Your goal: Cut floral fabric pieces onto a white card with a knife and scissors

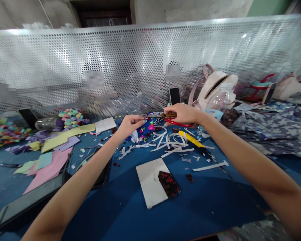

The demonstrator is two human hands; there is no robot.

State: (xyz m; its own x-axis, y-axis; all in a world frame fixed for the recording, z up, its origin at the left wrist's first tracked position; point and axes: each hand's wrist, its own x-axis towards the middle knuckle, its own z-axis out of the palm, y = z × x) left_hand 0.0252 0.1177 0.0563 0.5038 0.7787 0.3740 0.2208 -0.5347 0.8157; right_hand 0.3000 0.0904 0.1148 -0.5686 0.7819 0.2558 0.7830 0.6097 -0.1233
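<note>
My right hand (183, 113) is closed around the handles of scissors (178, 124), one loop of which is red. Their blades point left toward my left hand (131, 126), whose thumb and fingers are pinched on a thin edge. Just below and between the hands shows blue cloth (150, 126) with pink prints; the pinched edge looks like part of it, though it is small and partly hidden. Curled white strips (174, 140) and scraps lie under the hands. Closer to me, a white card (150, 182) carries a dark piece with red flowers (169, 184) at its right side.
A yellow cutter (191, 139) lies right of the strips. On the left are coloured papers (50, 164), a tablet-like device (32, 201) and pom-pom-like paper clusters (71, 117). A perforated metal screen (130, 67) stands behind; a backpack (215, 83) and star-patterned cloth (278, 127) sit right.
</note>
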